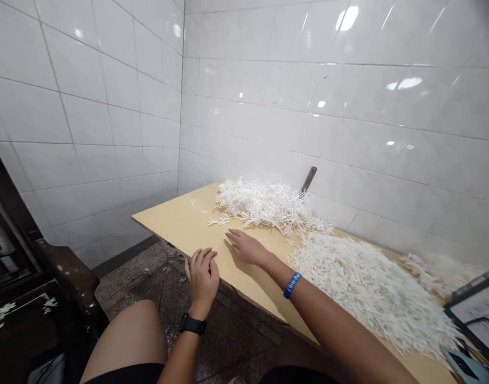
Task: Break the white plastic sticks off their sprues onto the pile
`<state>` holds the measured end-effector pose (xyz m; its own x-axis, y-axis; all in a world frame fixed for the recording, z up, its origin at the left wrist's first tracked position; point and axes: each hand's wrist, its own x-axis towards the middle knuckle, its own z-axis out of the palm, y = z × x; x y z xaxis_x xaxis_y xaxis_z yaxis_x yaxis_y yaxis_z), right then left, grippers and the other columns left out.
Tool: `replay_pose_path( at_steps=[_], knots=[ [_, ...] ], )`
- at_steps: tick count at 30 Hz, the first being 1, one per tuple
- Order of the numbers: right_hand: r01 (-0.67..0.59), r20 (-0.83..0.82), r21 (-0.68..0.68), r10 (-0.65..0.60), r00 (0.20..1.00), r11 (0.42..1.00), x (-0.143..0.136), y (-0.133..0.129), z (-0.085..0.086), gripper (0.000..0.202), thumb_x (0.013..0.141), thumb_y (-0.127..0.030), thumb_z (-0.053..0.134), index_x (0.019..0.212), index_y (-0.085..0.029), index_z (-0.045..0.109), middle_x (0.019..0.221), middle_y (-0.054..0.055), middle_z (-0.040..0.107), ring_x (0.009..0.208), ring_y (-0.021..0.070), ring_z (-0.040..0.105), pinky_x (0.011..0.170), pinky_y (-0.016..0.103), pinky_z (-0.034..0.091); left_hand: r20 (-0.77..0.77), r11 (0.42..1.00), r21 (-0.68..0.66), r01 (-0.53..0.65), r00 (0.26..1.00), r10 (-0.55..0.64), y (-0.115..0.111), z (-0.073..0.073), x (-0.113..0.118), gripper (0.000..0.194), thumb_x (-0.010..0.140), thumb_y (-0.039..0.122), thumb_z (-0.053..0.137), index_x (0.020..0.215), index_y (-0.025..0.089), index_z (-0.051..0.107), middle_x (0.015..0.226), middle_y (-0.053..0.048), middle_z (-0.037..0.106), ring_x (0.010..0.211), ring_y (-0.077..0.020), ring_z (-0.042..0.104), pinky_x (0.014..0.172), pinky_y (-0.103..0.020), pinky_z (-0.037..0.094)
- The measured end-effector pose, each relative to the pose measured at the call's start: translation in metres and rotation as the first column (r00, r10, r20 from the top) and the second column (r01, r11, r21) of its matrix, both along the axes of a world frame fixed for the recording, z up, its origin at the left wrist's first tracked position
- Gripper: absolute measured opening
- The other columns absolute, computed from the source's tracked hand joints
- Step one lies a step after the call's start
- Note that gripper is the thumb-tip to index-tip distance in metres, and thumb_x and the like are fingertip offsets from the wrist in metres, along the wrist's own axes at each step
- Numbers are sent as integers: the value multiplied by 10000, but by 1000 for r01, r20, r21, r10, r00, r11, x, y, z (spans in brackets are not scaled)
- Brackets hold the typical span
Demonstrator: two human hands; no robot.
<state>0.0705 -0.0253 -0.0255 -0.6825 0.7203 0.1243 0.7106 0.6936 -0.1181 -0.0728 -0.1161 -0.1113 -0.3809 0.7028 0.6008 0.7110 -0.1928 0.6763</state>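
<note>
Glossy white tiled walls (pixel 244 80) meet in a corner behind a pale yellow tabletop (pixel 176 218), which runs from the middle of the view toward the lower right. On it, near the wall, lies a loose heap of thin white pieces (pixel 264 200), with a few strays (pixel 219 220) scattered beside its left end. A wider pile of chunkier whitish pieces (pixel 368 288) spreads to the right, its edge meeting the heap. A narrow, dark grey strip (pixel 309 180) sticks up at a slant behind the heap. The person's right hand (pixel 248 248), a blue band (pixel 292 285) on its forearm, reaches over bare tabletop just in front of the heap, fingers stretched out, close together and apparently holding nothing; whether they touch the surface is unclear. The left hand (pixel 202 274), with a black watch (pixel 193 324) at the wrist, is at the table's near edge, fingers slightly bent and a little spread, with nothing visible in them. A dark wooden chair (pixel 68 266) stands at left; at lower right, a light blue object (pixel 464 368) is partly cut off.
</note>
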Motion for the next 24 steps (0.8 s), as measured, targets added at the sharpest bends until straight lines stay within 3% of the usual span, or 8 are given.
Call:
replay_pose_path(
  at_steps=[3, 7, 15, 17, 19, 20, 22, 24],
  knots=[
    [43, -21, -9, -44, 999, 999, -48, 33, -11, 513, 975, -248, 329, 1478, -144, 320, 1543, 106, 280, 1417, 222, 249, 1140, 374, 253, -13, 998, 62, -22, 1000, 23, 4, -13, 0, 325, 863, 131, 391, 987, 208, 681, 1151, -76, 669, 1197, -264, 503, 1121, -529, 154],
    [106, -24, -20, -106, 994, 994, -78, 60, -17, 536, 986, -356, 364, 1468, -123, 333, 1530, 157, 289, 1412, 316, 235, 1119, 485, 237, -30, 992, 125, -11, 999, 15, 10, -22, -3, 329, 853, 120, 396, 987, 204, 686, 1102, -79, 687, 1156, -273, 520, 1107, -543, 146],
    [-30, 43, 27, 29, 999, 999, -47, 27, -18, 303, 972, -188, 403, 1139, -187, 657, 1108, 108, 652, 1056, 219, 582, 907, 326, 446, -12, 983, 179, 47, 999, -46, 14, -29, -9, 322, 838, 112, 400, 962, 197, 684, 1052, -97, 690, 1111, -295, 525, 1041, -557, 206],
    [-132, 106, 31, 128, 986, 991, -31, 26, 0, 321, 945, -143, 415, 1102, -219, 683, 1031, 87, 677, 967, 211, 617, 837, 323, 478, -21, 982, 177, 60, 998, -58, 14, -30, -11, 324, 838, 112, 401, 977, 200, 680, 1058, -97, 689, 1110, -297, 526, 1034, -555, 204],
    [-94, 67, 108, 87, 994, 990, -11, 40, 33, 368, 941, -139, 383, 1134, -249, 677, 1067, 70, 684, 935, 199, 635, 833, 336, 492, -31, 982, 175, 76, 997, -72, 15, -32, -13, 324, 837, 112, 409, 990, 208, 677, 1062, -92, 690, 1104, -297, 529, 1032, -555, 200],
    [15, -2, 186, -15, 1000, 982, 1, 53, 55, 377, 960, -166, 357, 1157, -253, 666, 1117, 69, 675, 970, 202, 632, 851, 350, 496, -35, 981, 177, 82, 996, -77, 15, -32, -13, 321, 834, 114, 415, 992, 212, 677, 1059, -88, 692, 1100, -297, 531, 1031, -556, 199],
    [309, -112, 351, -289, 951, 884, 25, 85, 102, 375, 979, -210, 342, 1225, -241, 623, 1198, 85, 646, 1068, 236, 604, 907, 426, 478, -34, 979, 188, 82, 996, -77, 16, -33, -14, 315, 827, 115, 425, 983, 215, 680, 1045, -85, 696, 1093, -299, 535, 1025, -558, 203],
    [450, 4, 438, -502, 865, 778, 43, 117, 140, 346, 942, -219, 459, 1255, -200, 603, 1212, 134, 634, 1133, 312, 569, 971, 562, 392, -29, 977, 198, 80, 997, -75, 17, -34, -14, 313, 823, 114, 426, 975, 212, 682, 1039, -86, 697, 1085, -300, 540, 1018, -558, 212]
  ],
)
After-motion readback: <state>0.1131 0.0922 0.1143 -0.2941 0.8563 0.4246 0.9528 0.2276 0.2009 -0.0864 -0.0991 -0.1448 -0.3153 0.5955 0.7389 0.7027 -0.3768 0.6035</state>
